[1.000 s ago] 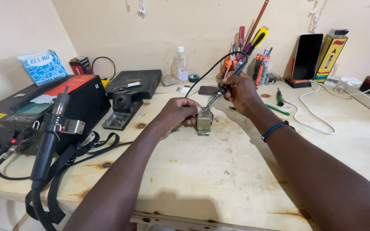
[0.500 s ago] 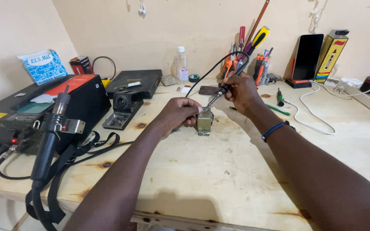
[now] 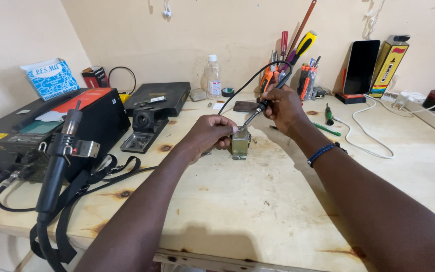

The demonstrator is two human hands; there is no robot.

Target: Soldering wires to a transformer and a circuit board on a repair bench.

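Observation:
A small metal box-shaped part (image 3: 240, 145) stands on the wooden bench (image 3: 258, 201) near its middle. My left hand (image 3: 208, 135) grips its left side and steadies it. My right hand (image 3: 283, 107) holds a soldering iron (image 3: 260, 108) like a pen, its black cable arching up and to the left. The iron's tip points down-left and touches the top of the metal part, right by my left fingertips.
A black rework station (image 3: 36, 128) with a hot-air wand (image 3: 59, 158) and straps sits at the left. An iron stand (image 3: 144, 126), a black case (image 3: 159, 95), a bottle (image 3: 212, 75), screwdrivers (image 3: 303, 65), a phone (image 3: 359, 65) and white cables (image 3: 373, 146) line the back.
Both hands stay on the metal part and the iron. The iron's tip has barely shifted on the part's top.

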